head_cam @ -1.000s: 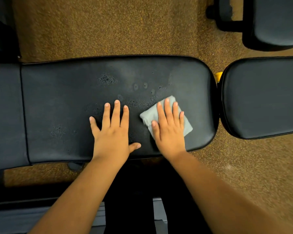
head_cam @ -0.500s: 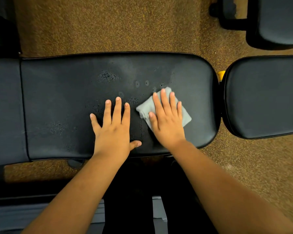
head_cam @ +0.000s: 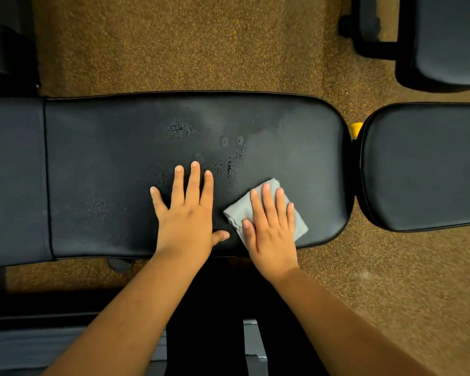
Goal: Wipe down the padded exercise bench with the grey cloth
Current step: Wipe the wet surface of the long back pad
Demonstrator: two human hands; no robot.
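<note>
Black bench [head_cam: 106,172]: grey cloth [head_cam: 242,210] under flat right hand [head_cam: 272,229]; left hand [head_cam: 186,218] flat, bare.

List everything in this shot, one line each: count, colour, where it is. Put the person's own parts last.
padded bench: one, black, across the middle; its long pad carries droplet patches
droplet patches: several, dark beaded spots, on the pad beyond and left of the hands
seat pad: one, black, right of the long pad across a narrow gap
yellow part: one, in that gap
grey cloth: one, folded, near right end of the long pad
second bench: one, black, top right
carpet: brown-gold speckled floor
left hand: flat on the pad, fingers spread
right hand: flat on the cloth, pressing it down
</note>
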